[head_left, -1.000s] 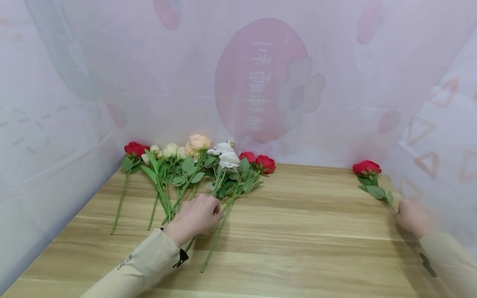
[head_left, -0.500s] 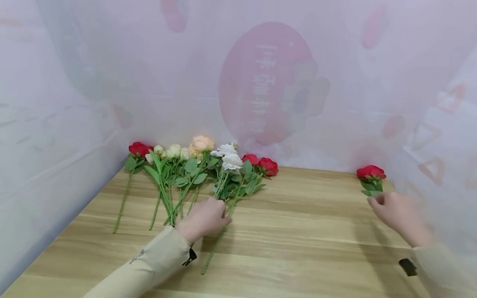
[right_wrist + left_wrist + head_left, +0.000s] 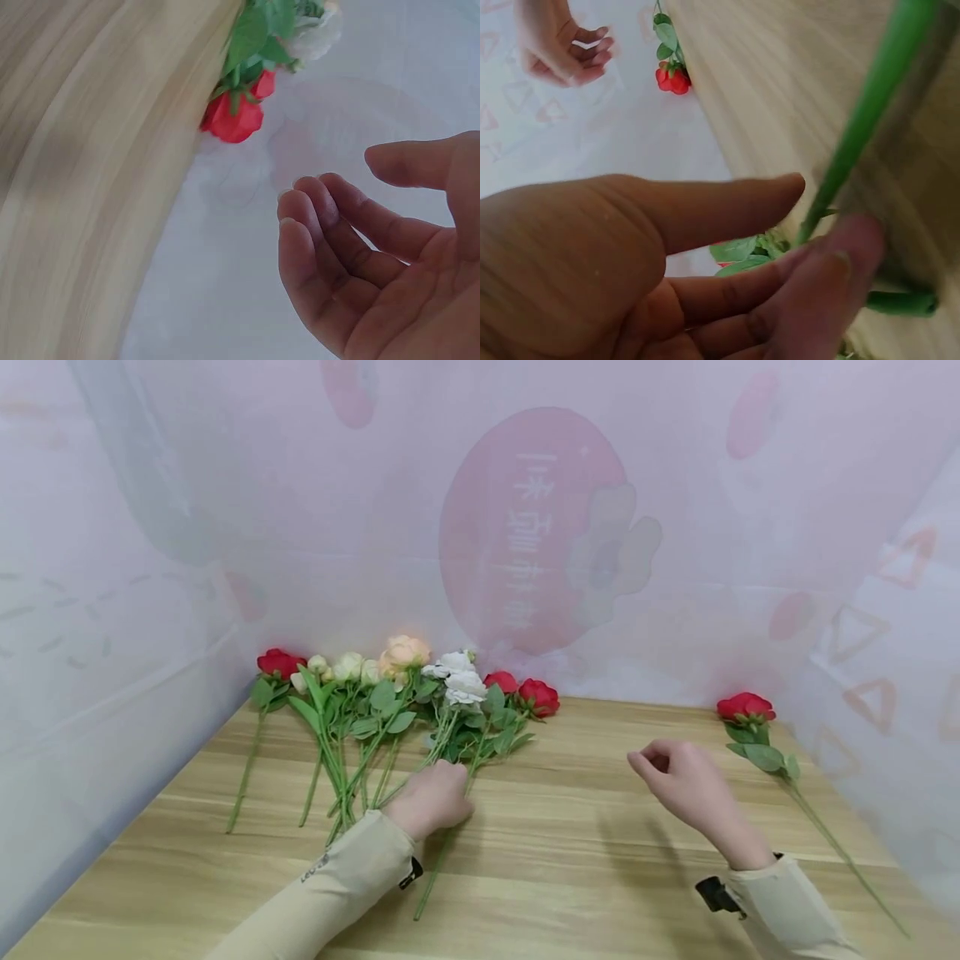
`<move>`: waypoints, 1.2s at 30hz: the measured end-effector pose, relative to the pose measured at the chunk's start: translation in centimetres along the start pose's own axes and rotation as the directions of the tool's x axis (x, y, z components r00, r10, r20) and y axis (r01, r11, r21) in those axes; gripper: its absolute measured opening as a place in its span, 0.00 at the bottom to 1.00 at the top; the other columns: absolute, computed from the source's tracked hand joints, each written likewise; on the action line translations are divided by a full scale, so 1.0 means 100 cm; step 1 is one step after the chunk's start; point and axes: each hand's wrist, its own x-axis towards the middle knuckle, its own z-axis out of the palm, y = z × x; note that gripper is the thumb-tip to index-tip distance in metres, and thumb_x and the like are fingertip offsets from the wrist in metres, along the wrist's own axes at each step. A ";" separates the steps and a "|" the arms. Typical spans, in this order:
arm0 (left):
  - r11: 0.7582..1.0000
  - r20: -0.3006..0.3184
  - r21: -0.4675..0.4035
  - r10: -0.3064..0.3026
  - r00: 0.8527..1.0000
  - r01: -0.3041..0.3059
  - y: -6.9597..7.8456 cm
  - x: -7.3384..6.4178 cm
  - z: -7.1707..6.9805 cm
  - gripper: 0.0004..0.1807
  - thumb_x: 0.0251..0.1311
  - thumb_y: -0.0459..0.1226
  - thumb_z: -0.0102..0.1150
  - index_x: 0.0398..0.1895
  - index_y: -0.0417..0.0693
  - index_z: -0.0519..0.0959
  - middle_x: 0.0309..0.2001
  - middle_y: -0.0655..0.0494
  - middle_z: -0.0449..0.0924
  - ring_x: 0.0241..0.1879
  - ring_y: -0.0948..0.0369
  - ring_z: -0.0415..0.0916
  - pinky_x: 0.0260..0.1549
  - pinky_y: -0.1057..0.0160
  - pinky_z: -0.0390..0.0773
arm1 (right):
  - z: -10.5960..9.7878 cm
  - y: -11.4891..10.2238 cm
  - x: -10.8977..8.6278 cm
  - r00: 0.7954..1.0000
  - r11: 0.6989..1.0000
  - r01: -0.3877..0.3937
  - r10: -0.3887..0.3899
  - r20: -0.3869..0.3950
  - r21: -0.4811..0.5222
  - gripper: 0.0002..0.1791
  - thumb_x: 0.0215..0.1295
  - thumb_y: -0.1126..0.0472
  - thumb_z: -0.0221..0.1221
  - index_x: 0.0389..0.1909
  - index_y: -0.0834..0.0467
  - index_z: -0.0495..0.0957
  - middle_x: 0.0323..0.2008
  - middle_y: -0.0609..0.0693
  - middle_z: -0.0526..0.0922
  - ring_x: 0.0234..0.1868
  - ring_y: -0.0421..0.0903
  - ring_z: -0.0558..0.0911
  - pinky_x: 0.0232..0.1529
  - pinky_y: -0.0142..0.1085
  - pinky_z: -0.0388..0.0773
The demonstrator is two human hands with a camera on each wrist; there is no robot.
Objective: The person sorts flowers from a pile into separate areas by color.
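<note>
My left hand [image 3: 431, 797] is low over the stems, just below the middle of the frame. The red roses [image 3: 538, 696] lie beyond it, up and to the right, near the back edge of the table [image 3: 570, 885]. The stem [image 3: 431, 883] that matters most, I judge, slants from those blooms down toward the lower left, passing under my left hand and showing again below it — so a firm hold would have to close across that slant. In the left wrist view my thumb stands away from my bent forefinger, with a green stem [image 3: 870, 97] running just past the gap; I am not pinching it, and whether a fingertip touches it I cannot tell. My right hand [image 3: 690, 785] hangs above the table, right of centre — thumb apart from loosely bent fingers, nothing between them. The left is plainly nearer to the slanting stem. White flowers [image 3: 465, 687] lie just left of the roses; a lone red rose [image 3: 745, 707] lies at the right, beyond my right hand.
</note>
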 end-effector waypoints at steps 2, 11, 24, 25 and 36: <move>1.000 0.012 -0.022 -0.006 1.000 0.006 -0.001 0.000 0.002 0.15 0.52 0.24 0.53 0.13 0.48 0.68 0.12 0.54 0.68 0.11 0.61 0.61 0.11 0.63 0.61 | 0.005 -0.006 0.001 1.000 1.000 0.000 0.000 -0.003 0.017 0.15 0.72 0.50 0.58 0.37 0.58 0.84 0.24 0.45 0.79 0.23 0.44 0.73 0.27 0.40 0.72; 0.989 0.059 -0.150 0.012 0.998 -0.003 -0.004 0.002 0.001 0.16 0.54 0.20 0.51 0.14 0.44 0.74 0.03 0.55 0.68 0.03 0.62 0.67 0.07 0.66 0.63 | 0.023 -0.017 0.005 1.000 0.998 0.012 -0.013 0.013 0.068 0.10 0.70 0.56 0.60 0.35 0.58 0.84 0.24 0.45 0.79 0.24 0.45 0.74 0.28 0.40 0.73; 0.972 -0.007 -0.222 0.077 0.997 -0.077 -0.001 -0.004 -0.019 0.31 0.60 0.26 0.59 0.04 0.52 0.57 0.04 0.64 0.49 0.06 0.68 0.47 0.12 0.68 0.58 | 0.025 -0.018 0.004 1.000 0.996 0.015 -0.015 0.003 0.083 0.09 0.70 0.57 0.60 0.35 0.57 0.84 0.24 0.44 0.79 0.24 0.44 0.73 0.27 0.39 0.72; 0.972 -0.026 -0.222 0.078 0.997 -0.082 0.000 -0.004 -0.020 0.32 0.60 0.26 0.60 0.04 0.52 0.56 0.05 0.65 0.46 0.07 0.68 0.45 0.13 0.68 0.57 | 0.026 -0.018 0.004 1.000 0.997 0.014 -0.014 0.001 0.081 0.09 0.70 0.57 0.60 0.35 0.57 0.84 0.24 0.44 0.79 0.24 0.44 0.73 0.27 0.39 0.72; 0.933 -0.169 -0.314 0.129 0.977 -0.178 0.016 -0.009 -0.018 0.30 0.65 0.34 0.62 0.06 0.52 0.62 0.05 0.66 0.50 0.06 0.68 0.48 0.11 0.69 0.56 | 0.025 -0.020 0.003 1.000 0.996 0.022 -0.022 0.001 0.087 0.08 0.70 0.57 0.60 0.35 0.56 0.84 0.25 0.44 0.80 0.25 0.44 0.75 0.28 0.39 0.73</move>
